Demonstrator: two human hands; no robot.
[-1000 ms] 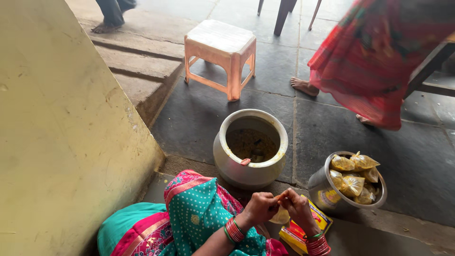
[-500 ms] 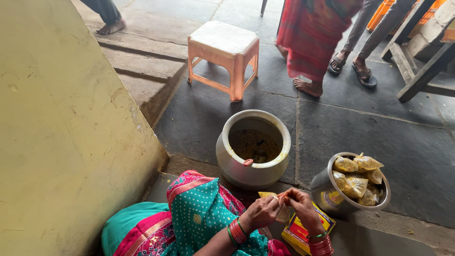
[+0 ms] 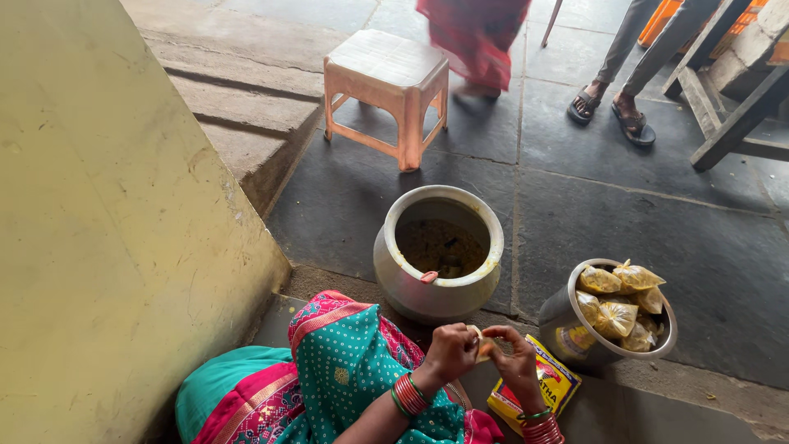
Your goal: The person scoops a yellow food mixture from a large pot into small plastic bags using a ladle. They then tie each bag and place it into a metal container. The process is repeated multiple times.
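My left hand (image 3: 450,352) and my right hand (image 3: 514,357) meet low in the view, both pinching a small filled plastic pouch (image 3: 486,348) between their fingertips. Red bangles ring both wrists. Just beyond the hands stands a big round metal pot (image 3: 438,288) with yellowish cooked food inside and a pink spoon handle leaning on its near rim. To the right a smaller steel vessel (image 3: 567,325) holds several tied pouches (image 3: 615,316) of yellow food. A yellow and red carton (image 3: 538,395) lies under my right wrist.
A yellow wall (image 3: 107,247) fills the left side. My knee in teal and pink cloth (image 3: 329,370) is at the bottom. A pink plastic stool (image 3: 386,90) stands ahead by stone steps. A person in red cloth (image 3: 472,37) walks behind; another's sandalled feet (image 3: 612,111) are near wooden furniture (image 3: 731,107).
The view has tilted up and nearer. The person in red has walked away toward the back. My hands stay together on the pouch, shifted slightly.
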